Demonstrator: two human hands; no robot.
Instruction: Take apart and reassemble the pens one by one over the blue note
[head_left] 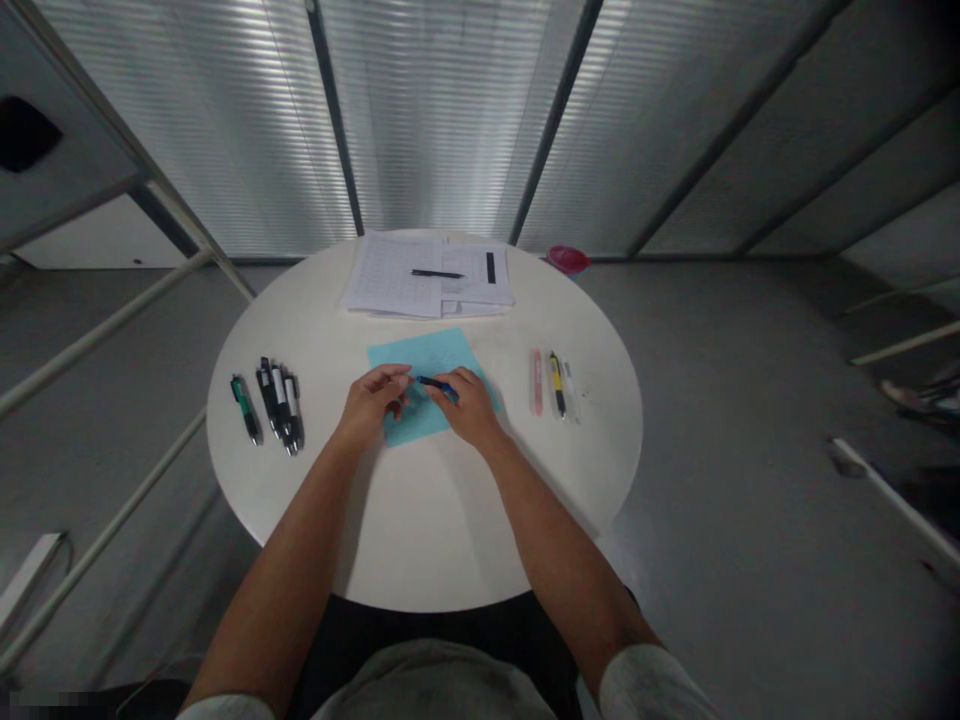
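A round white table (431, 560) spreads beneath both hands. Beyond them sits a paper stack (394, 280), perhaps set back for elbow room; under them, a blue sheet (420, 430). The left hand (369, 405) is half-curled — whether it pinches anything, I can't tell. Left of it lies a pen bunch (280, 400). The right hand (472, 408) closes thumb and fingers on a dark blue pen (433, 384), seemingly for steadiness.

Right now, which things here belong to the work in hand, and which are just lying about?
Seemingly in the work:
dark pen, in the right hand
blue paper, beneath it

Apparently just lying about:
printed sheets
black pen on top of them
pens at left and pens at right, untouched, though they might belong
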